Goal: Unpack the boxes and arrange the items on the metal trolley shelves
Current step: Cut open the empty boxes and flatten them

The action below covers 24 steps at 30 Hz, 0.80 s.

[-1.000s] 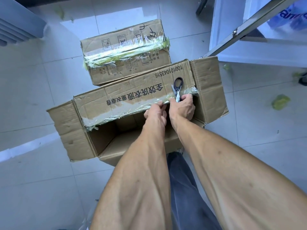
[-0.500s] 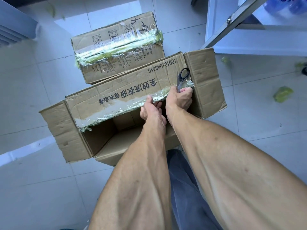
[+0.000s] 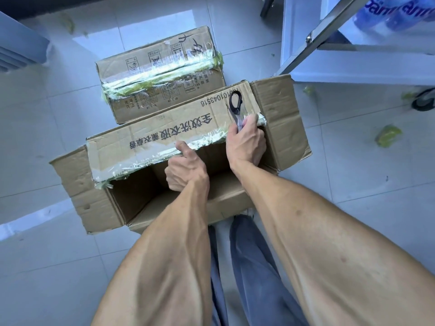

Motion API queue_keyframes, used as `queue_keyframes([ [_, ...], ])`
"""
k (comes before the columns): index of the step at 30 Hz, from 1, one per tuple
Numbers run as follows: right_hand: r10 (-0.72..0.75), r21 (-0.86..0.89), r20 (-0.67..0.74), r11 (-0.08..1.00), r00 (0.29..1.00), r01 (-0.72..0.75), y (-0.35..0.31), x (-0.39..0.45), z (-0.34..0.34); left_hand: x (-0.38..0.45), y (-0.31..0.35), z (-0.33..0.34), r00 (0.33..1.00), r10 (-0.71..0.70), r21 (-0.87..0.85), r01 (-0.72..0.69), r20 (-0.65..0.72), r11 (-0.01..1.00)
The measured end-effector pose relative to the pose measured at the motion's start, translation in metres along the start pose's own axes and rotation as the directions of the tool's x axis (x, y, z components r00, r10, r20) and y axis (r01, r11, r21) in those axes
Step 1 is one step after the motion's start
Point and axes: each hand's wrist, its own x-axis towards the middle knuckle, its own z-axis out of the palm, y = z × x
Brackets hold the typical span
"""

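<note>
A large cardboard box [image 3: 82,184] lies open on the floor tiles in front of me, its far flap [image 3: 153,135] printed with dark characters and edged with torn tape. My left hand [image 3: 186,170] grips that flap's taped edge, thumb on top. My right hand [image 3: 246,142] holds black-handled scissors [image 3: 235,107] at the flap's right end, handles pointing away from me. The inside of the box is dark; I cannot see any contents. A second box [image 3: 162,74], sealed with shiny tape, sits just behind. The metal trolley [image 3: 329,31] stands at the upper right.
Blue-labelled water bottles [image 3: 397,12] rest on the trolley's shelf, and one of its wheels [image 3: 423,100] shows at the right edge. Green scraps [image 3: 388,135] litter the tiles to the right. A grey ribbed panel [image 3: 16,50] sits at the left. My grey trouser legs are below the box.
My left hand slid left along the flap's edge, away from my right hand. The right hand with the scissors moved slightly toward the flap's right end.
</note>
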Motion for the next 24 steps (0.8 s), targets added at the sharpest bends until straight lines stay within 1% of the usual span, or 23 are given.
queue_keyframes([
  [1,-0.004,-0.016,0.009,1.0,1.0,0.004,-0.002,0.001,0.001,0.004,0.002,-0.003,1.0,0.017,0.034,-0.016,-0.005,0.999],
  [2,0.002,-0.045,0.017,0.999,1.0,-0.002,-0.005,0.002,0.003,0.01,0.003,-0.004,0.999,0.019,0.071,-0.021,0.029,0.997],
  [3,0.005,-0.087,0.031,0.996,1.0,-0.003,-0.007,0.003,0.006,0.015,0.004,-0.003,0.994,0.02,0.126,-0.034,0.108,0.991],
  [4,0.012,-0.141,0.051,0.99,0.999,-0.005,-0.009,0.003,0.008,0.021,0.004,0.0,0.969,0.014,0.204,-0.066,0.248,0.977],
  [5,0.032,-0.191,0.071,0.981,0.997,-0.018,-0.011,0.003,0.01,0.028,0.002,0.0,0.908,-0.014,0.294,-0.12,0.418,0.948],
  [6,0.067,-0.215,0.087,0.975,0.994,-0.047,-0.012,0.002,0.011,0.034,0.001,-0.001,0.83,-0.066,0.376,-0.179,0.555,0.909],
  [7,0.102,-0.205,0.103,0.976,0.989,-0.08,-0.013,0.001,0.012,0.04,0.003,-0.004,0.769,-0.087,0.413,-0.241,0.633,0.878],
  [8,0.126,-0.173,0.119,0.979,0.985,-0.104,-0.014,-0.001,0.014,0.046,0.007,-0.007,0.76,-0.038,0.406,-0.303,0.648,0.862],
  [9,0.127,-0.136,0.128,0.985,0.984,-0.109,-0.015,-0.004,0.015,0.051,0.013,-0.011,0.787,0.055,0.39,-0.364,0.615,0.846],
  [10,0.107,-0.108,0.133,0.99,0.985,-0.093,-0.016,-0.005,0.017,0.053,0.019,-0.016,0.828,0.156,0.389,-0.409,0.539,0.826],
  [11,0.078,-0.098,0.137,0.993,0.988,-0.065,-0.017,-0.006,0.018,0.054,0.023,-0.023,0.853,0.246,0.399,-0.446,0.46,0.801],
  [12,0.048,-0.104,0.138,0.994,0.989,-0.034,-0.017,-0.006,0.019,0.055,0.023,-0.026,0.86,0.305,0.391,-0.467,0.408,0.793],
  [13,0.025,-0.123,0.136,0.992,0.99,-0.008,-0.019,-0.004,0.02,0.055,0.02,-0.028,0.857,0.349,0.354,-0.483,0.379,0.801],
  [14,0.019,-0.142,0.133,0.99,0.991,0.0,-0.021,-0.002,0.023,0.055,0.017,-0.027,0.855,0.364,0.284,-0.477,0.369,0.832],
  [16,0.059,-0.174,0.139,0.984,0.989,-0.034,-0.027,0.003,0.026,0.054,0.014,-0.028,0.83,0.409,0.117,-0.482,0.38,0.868],
  [17,0.087,-0.184,0.139,0.981,0.986,-0.06,-0.028,0.003,0.026,0.056,0.014,-0.026,0.81,0.464,0.064,-0.517,0.359,0.854],
  [18,0.108,-0.184,0.134,0.979,0.985,-0.082,-0.029,0.002,0.028,0.06,0.017,-0.026,0.803,0.515,0.044,-0.551,0.3,0.833],
  [20,0.12,-0.158,0.126,0.982,0.985,-0.099,-0.03,-0.001,0.033,0.07,0.031,-0.028,0.783,0.601,0.061,-0.616,0.16,0.785],
  [21,0.118,-0.144,0.124,0.985,0.985,-0.1,-0.03,-0.003,0.035,0.079,0.037,-0.027,0.77,0.623,0.086,-0.635,0.136,0.767],
  [22,0.111,-0.13,0.124,0.987,0.986,-0.095,-0.03,-0.005,0.038,0.091,0.042,-0.024,0.762,0.631,0.125,-0.646,0.145,0.753],
  [24,0.084,-0.11,0.12,0.991,0.989,-0.071,-0.03,-0.009,0.041,0.115,0.049,-0.021,0.759,0.595,0.242,-0.65,0.266,0.721],
])
